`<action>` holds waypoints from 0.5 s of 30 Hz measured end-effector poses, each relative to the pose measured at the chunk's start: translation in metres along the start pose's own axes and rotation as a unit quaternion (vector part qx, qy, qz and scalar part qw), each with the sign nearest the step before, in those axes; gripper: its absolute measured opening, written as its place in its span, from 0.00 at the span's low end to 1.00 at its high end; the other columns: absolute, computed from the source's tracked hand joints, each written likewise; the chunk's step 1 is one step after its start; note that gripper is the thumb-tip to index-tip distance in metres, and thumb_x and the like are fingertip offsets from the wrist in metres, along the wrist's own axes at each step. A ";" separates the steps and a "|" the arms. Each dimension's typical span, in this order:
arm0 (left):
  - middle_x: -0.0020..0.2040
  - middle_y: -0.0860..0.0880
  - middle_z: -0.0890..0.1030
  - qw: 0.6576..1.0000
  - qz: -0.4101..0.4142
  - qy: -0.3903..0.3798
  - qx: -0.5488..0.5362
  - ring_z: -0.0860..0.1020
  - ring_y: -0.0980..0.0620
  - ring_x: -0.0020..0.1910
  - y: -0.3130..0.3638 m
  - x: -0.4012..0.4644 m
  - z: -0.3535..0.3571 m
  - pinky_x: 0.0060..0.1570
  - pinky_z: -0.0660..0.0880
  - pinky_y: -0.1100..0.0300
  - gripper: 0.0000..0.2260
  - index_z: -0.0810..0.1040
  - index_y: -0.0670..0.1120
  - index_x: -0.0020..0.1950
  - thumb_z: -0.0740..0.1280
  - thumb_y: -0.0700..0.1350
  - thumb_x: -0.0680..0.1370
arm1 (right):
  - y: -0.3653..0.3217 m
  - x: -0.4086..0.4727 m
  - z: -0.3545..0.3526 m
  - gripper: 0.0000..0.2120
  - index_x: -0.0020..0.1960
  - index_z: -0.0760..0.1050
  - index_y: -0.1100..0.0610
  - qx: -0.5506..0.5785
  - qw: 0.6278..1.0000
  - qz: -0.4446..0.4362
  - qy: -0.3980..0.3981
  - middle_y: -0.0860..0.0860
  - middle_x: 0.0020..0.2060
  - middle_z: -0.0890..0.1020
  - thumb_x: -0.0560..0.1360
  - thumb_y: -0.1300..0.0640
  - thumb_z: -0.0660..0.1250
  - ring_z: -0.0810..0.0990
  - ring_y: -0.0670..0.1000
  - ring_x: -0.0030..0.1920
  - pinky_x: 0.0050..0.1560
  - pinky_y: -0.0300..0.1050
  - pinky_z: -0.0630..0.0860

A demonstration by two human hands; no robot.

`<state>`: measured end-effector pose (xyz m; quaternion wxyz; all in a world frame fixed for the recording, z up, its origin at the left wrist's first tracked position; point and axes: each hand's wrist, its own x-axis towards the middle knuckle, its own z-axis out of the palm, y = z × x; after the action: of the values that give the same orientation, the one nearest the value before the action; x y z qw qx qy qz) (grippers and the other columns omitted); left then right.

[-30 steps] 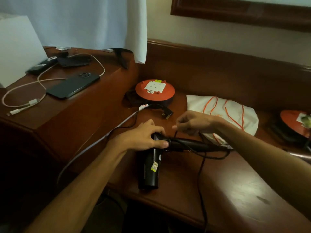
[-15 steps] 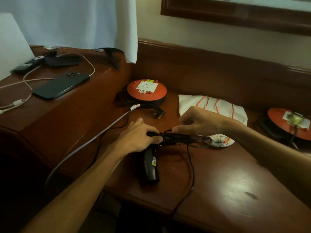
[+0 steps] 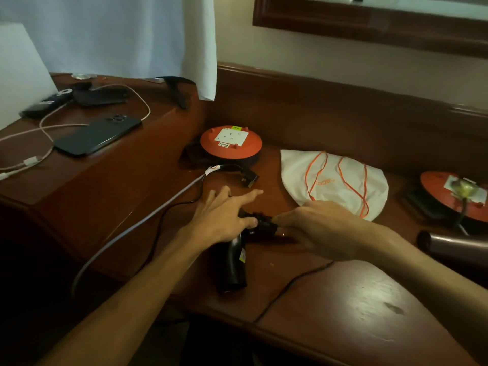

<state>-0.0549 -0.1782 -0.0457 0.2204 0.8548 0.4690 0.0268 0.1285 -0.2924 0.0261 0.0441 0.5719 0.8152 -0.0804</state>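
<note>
A black hair dryer point(image 3: 233, 265) lies on the wooden desk point(image 3: 343, 299), its barrel pointing toward me. My left hand point(image 3: 221, 217) rests on the dryer's back end with the thumb pressed against it and the fingers spread straight. My right hand point(image 3: 317, 228) lies over the dryer's handle, fingers curled round it where the black cord is wound. The free length of cord point(image 3: 290, 285) trails from under that hand to the desk's front edge.
An orange cable reel point(image 3: 231, 142) with a black plug point(image 3: 249, 178) beside it sits behind my hands. A white drawstring bag point(image 3: 335, 180), a second reel point(image 3: 454, 191) and a metallic tube point(image 3: 456, 245) lie right. A phone point(image 3: 97, 136) lies on the raised left shelf.
My right hand has dropped from pinching the cord above the handle to gripping the handle itself. My left hand's fingers have lifted and spread off the dryer. The hanging cord loop has shortened.
</note>
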 end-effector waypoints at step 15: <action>0.57 0.60 0.77 0.988 0.078 0.123 0.043 0.68 0.51 0.62 -0.015 -0.002 0.011 0.63 0.65 0.43 0.14 0.77 0.66 0.64 0.61 0.59 0.79 | 0.009 -0.014 0.059 0.18 0.73 0.72 0.47 0.286 0.958 -0.027 -0.001 0.34 0.39 0.78 0.85 0.58 0.59 0.76 0.38 0.37 0.40 0.31 0.68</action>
<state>-0.0651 -0.1767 -0.0610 0.1218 0.8877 0.4251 0.1286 0.1406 -0.3131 -0.0299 -0.1228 0.5382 0.7735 -0.3116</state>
